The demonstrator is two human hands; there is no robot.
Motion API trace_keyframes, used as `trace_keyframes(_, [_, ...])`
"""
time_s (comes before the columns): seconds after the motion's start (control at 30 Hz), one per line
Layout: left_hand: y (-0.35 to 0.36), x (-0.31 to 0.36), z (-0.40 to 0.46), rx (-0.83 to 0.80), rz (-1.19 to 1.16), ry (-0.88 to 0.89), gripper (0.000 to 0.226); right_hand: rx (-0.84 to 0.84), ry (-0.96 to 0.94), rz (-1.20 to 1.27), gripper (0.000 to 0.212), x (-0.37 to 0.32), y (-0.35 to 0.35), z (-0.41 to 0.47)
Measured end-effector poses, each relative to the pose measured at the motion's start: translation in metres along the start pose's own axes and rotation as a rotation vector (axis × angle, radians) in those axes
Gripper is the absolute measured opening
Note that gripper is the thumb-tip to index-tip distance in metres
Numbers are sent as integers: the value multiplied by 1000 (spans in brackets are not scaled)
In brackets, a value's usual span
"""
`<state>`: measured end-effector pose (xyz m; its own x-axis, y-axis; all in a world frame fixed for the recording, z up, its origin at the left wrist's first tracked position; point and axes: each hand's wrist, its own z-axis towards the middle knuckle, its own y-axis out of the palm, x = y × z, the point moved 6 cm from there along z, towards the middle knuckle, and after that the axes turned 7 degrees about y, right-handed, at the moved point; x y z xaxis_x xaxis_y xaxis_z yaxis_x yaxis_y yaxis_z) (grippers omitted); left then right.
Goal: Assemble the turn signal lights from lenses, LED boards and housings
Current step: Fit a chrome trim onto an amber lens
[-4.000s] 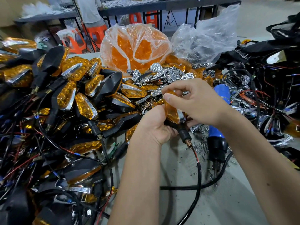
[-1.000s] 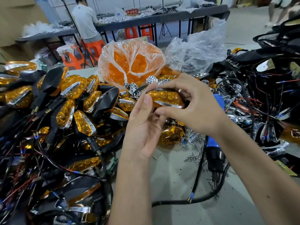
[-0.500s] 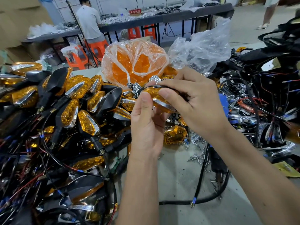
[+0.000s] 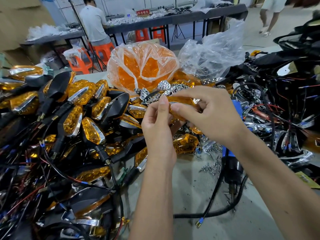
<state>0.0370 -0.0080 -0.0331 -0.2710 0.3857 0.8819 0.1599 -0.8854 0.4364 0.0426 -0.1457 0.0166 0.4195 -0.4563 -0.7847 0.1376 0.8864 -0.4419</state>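
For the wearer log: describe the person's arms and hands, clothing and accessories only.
Both forearms are bare up to the frame edge, with no sleeves in view. The left hand and right hand wear no gloves. No watch or wristband shows. Fingernails are short and unpainted.

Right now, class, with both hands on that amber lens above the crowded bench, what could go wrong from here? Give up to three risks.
1. The amber lens is held only by the left hand and right hand, clear of the bench; a slip could drop it among the loose screws.
2. The tangled wires of the finished lights lie close to the left forearm and could snag it.
3. The lone lens on the bench sits directly below and could be knocked.
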Motion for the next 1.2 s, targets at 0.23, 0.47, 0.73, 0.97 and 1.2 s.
trace_keyframes(0.23, [1,9,0,-78,-13,-4,17,-101,128,175,34,6,-3,4])
trace_keyframes(0.47, [5,1,3,-183,1,-18,26,-239,235,246,38,13,-6,4])
trace_keyframes(0.73, [-3,-9,4,-102,-39,-120,26,-243,203,132,18,18,-4,2])
trace_keyframes(0.97, [-5,-4,7,-72,-56,-76,39,-204,131,133,13,17,-3,3])
trace_keyframes(1.2, [-6,-2,7,-77,-20,-32,48,-221,104,190,17,22,-1,2])
